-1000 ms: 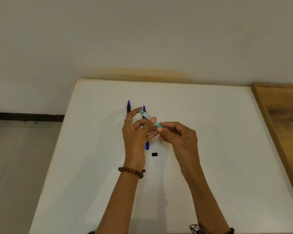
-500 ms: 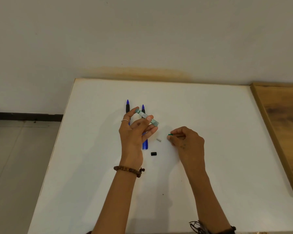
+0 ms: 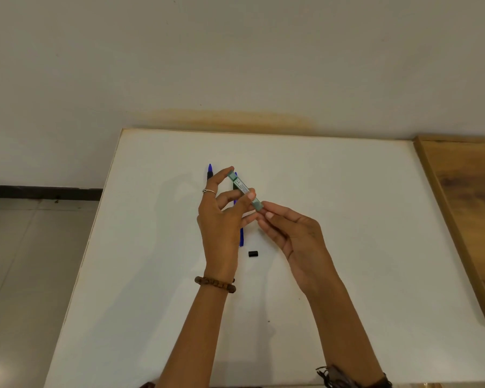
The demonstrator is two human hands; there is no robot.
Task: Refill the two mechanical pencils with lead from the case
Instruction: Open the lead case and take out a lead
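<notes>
The left hand (image 3: 221, 222) holds the green lead case (image 3: 244, 189) above the white table (image 3: 347, 247), pinching it between thumb and fingers, tilted with its far end up-left. The right hand (image 3: 294, 236) meets the case's near end, fingertips (image 3: 268, 215) pressed together there, possibly on a lead. Two blue mechanical pencils (image 3: 210, 171) lie on the table behind the hands, partly hidden. A small black cap (image 3: 253, 253) lies nearer, just right of one pencil's near end.
</notes>
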